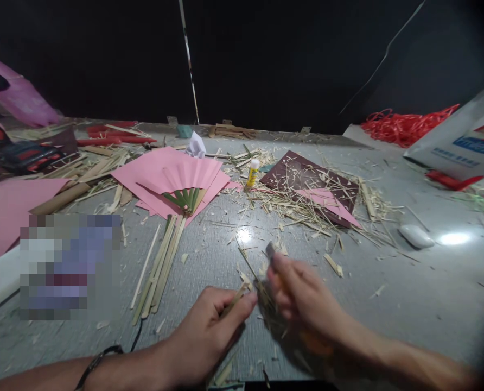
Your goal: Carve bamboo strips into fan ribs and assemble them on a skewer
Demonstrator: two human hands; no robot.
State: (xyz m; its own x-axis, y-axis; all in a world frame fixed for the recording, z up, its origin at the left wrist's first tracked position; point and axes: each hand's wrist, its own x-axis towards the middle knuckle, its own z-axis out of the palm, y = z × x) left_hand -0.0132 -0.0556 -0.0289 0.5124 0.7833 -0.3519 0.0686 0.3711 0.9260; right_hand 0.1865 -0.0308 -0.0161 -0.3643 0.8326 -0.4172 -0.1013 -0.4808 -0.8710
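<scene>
My left hand (209, 328) is closed around a thin bamboo strip (234, 300), whose end sticks out between thumb and forefinger. Just to its right, my right hand (303, 288) grips an orange-handled knife (270, 250). The knife is blurred and mostly covered by the fingers, with its grey end showing above them. Bamboo shavings (266, 296) lie under and between the hands. Left of my left hand, several flat bamboo strips (164, 271) lie side by side. Beyond them a pleated pink paper fan (187, 179) with bamboo ribs rests on pink sheets (144, 168).
A yellow glue stick (252, 174) stands upright at mid-table. Behind the right hand, a dark brown board (282, 171) is strewn with shavings. A white mouse-shaped object (416, 237), red plastic strands (408, 127) and a white bag (462, 144) are at right. A power tool (26, 155) lies left.
</scene>
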